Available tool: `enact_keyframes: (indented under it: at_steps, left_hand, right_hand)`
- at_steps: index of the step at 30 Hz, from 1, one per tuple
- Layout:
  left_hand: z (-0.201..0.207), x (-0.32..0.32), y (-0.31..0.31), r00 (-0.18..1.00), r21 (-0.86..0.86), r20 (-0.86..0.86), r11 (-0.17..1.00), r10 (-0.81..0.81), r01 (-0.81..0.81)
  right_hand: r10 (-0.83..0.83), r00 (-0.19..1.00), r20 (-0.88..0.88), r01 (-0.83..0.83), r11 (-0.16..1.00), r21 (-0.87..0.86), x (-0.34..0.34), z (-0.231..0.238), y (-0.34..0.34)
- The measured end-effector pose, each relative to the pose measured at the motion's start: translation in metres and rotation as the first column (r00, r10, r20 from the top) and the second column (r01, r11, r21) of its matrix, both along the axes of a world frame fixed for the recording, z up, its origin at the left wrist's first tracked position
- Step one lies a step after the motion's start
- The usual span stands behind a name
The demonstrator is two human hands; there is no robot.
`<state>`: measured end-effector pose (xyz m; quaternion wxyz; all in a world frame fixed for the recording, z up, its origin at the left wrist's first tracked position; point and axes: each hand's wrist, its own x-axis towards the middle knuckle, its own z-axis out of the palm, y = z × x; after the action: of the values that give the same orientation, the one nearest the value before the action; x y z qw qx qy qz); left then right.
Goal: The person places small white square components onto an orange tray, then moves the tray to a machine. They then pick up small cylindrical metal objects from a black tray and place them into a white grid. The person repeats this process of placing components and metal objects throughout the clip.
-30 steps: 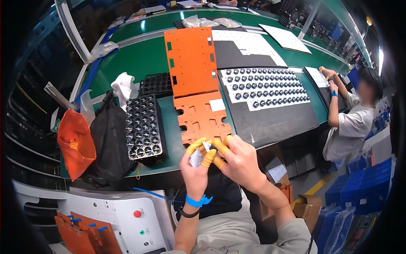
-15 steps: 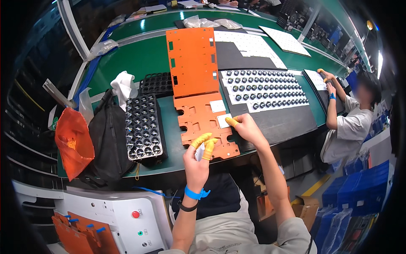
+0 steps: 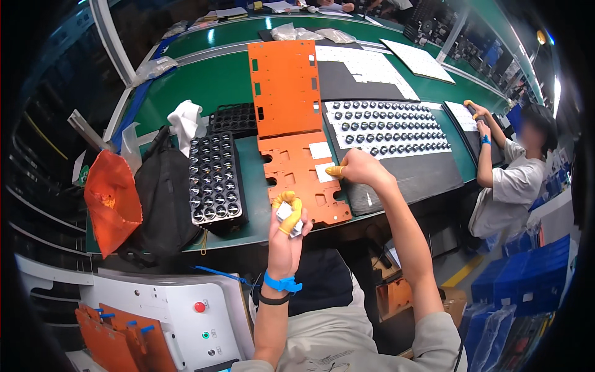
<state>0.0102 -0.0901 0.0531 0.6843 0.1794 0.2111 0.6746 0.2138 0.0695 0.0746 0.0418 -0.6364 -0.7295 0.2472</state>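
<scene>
My left hand (image 3: 287, 224), with yellow finger cots and a blue wristband, is raised over the table's near edge and pinches a small stack of white square pads (image 3: 286, 214). My right hand (image 3: 359, 169) reaches forward with its fingers curled, its yellow-tipped finger pressing a white square pad (image 3: 325, 172) onto the orange cut-out plate (image 3: 302, 180) lying on the green table. Another white pad (image 3: 320, 150) sits on the plate just beyond it.
A larger orange plate (image 3: 284, 88) lies behind the cut-out one. A black tray of round parts (image 3: 212, 181) stands to the left, a white sheet with rows of black parts (image 3: 387, 126) to the right. An orange bag (image 3: 111, 199) and black bag (image 3: 162, 192) sit far left. Another person (image 3: 517, 180) works at right.
My hands were together near the plate's front edge. The right hand has since moved forward and right onto the orange plate with a pad, while the left hand stayed back holding the stack.
</scene>
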Motion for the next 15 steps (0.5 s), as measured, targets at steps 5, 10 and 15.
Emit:
enact_keyframes:
  at_steps: [5, 10, 15]
  left_hand:
    - [-0.01, -0.023, -0.021, 0.958, 0.016, 0.277, 0.997, -0.081, 0.079]
    - [-0.018, -0.048, -0.041, 0.985, -0.027, 0.169, 0.999, -0.023, 0.028]
    - [-0.02, -0.07, -0.053, 1.0, -0.096, -0.005, 0.995, -0.02, 0.02]
  right_hand:
    - [-0.08, 0.973, 0.218, -0.009, 0.925, 0.379, -0.054, 0.04, -0.026]
    - [0.167, 0.981, -0.1, -0.11, 0.899, 0.424, -0.129, 0.064, -0.038]
    - [0.508, 0.819, -0.267, -0.327, 0.795, 0.51, -0.208, 0.062, -0.076]
